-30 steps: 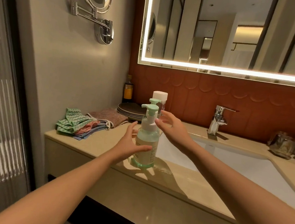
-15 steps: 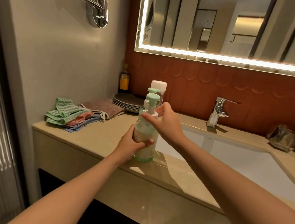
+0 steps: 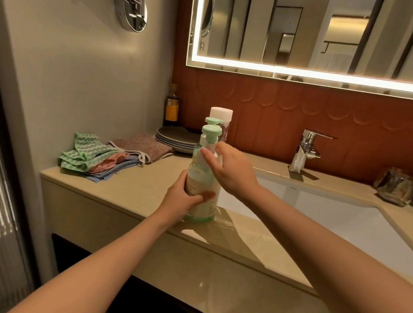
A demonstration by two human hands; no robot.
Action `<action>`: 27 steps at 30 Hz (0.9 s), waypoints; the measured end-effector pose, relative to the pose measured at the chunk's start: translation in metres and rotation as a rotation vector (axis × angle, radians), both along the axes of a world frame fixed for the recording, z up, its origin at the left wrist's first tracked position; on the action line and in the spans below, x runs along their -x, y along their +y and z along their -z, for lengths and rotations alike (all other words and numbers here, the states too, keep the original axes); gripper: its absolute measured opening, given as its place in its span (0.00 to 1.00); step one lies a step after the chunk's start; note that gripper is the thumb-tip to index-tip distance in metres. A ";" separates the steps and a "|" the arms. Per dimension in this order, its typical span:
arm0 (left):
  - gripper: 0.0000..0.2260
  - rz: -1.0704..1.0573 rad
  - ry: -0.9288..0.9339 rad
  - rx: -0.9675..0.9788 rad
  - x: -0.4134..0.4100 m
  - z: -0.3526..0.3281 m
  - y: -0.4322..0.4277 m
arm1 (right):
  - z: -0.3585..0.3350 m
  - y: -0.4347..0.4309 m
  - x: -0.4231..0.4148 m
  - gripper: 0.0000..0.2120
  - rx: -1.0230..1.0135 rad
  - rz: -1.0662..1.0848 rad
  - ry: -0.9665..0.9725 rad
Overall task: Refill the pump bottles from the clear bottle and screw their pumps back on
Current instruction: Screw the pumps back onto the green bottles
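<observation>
The long beige stone counter (image 3: 128,194) is carrying everything. The person is working near its front edge, with the white sink basin (image 3: 344,216) lying just beyond the right hand (image 3: 231,173); I judge that spot is keeping any spill on a wipeable surface.

The pale green translucent plastic pump bottle (image 3: 204,181) is standing upright on the counter, between the two hands. The left hand (image 3: 181,201) is wrapping round its lower body, thumb lying across the front. That is probably bracing it so the body is not turning with the top.

The right hand is sitting just above the left hand, its fingers curling round the white collar of the mint-green pump (image 3: 211,130), whose head is sticking up past the fingertips. The grip is suiting a twist, though I cannot tell whether it is loosening or tightening.

Directly behind the right hand a second pump bottle (image 3: 197,148) of the same kind is standing. Behind that, the clear bottle (image 3: 221,113) with a tall white cap is waiting within easy reach.
</observation>
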State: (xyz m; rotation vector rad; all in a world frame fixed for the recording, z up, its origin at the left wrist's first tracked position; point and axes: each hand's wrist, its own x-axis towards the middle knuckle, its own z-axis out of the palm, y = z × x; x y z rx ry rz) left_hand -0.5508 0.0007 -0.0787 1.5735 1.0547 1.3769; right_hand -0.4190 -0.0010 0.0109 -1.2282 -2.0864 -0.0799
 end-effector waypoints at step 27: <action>0.21 -0.018 -0.004 -0.016 -0.002 -0.001 -0.004 | -0.004 0.007 -0.003 0.22 -0.011 0.010 -0.004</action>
